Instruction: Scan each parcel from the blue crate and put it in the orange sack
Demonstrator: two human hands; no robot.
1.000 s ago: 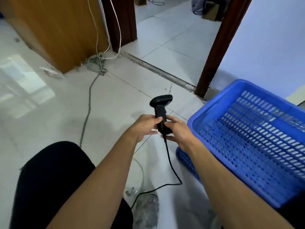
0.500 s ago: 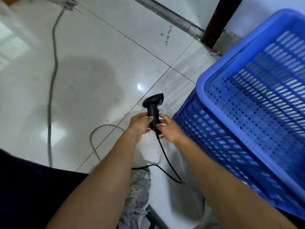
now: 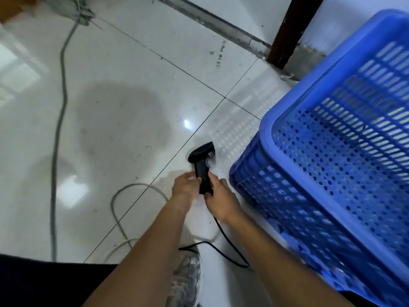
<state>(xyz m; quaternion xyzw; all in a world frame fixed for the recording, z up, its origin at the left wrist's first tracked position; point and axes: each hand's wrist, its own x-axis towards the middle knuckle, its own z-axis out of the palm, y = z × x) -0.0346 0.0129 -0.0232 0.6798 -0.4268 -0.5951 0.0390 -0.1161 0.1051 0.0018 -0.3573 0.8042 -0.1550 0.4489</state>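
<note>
Both hands and the barcode scanner [image 3: 202,166] now sit lower in the view than half a second ago, closer to the floor [image 3: 137,69], and the camera stays tipped down, with the doorway seen a second ago out of sight.

The scanner is matte black plastic, pistol-shaped, with a hooded head pointing up and right and a grey trigger on the front of the grip. No brand or label on it can be read. The left hand [image 3: 186,188] pinches the left side of the grip with its fingertips. The right hand [image 3: 221,199] curls around the foot of the grip, thumb on the near face. A thin black cable [image 3: 230,244] runs from under the right hand and loops across the floor.

Just right of the hands stands the blue crate [image 3: 309,180], moulded plastic with a thick smooth rim, slotted walls and a bottom pierced with round holes. It carries no legible writing.

The floor is glossy white tile with dark grout lines and bright reflections. A grey cable [image 3: 63,85] snakes down the left side, and a paler cable [image 3: 115,209] curves near the left forearm. A grey mesh sneaker [image 3: 188,282] shows between the forearms, beside a black trouser leg [image 3: 44,282]. A dark brown door frame [image 3: 290,29] stands at the top right.
</note>
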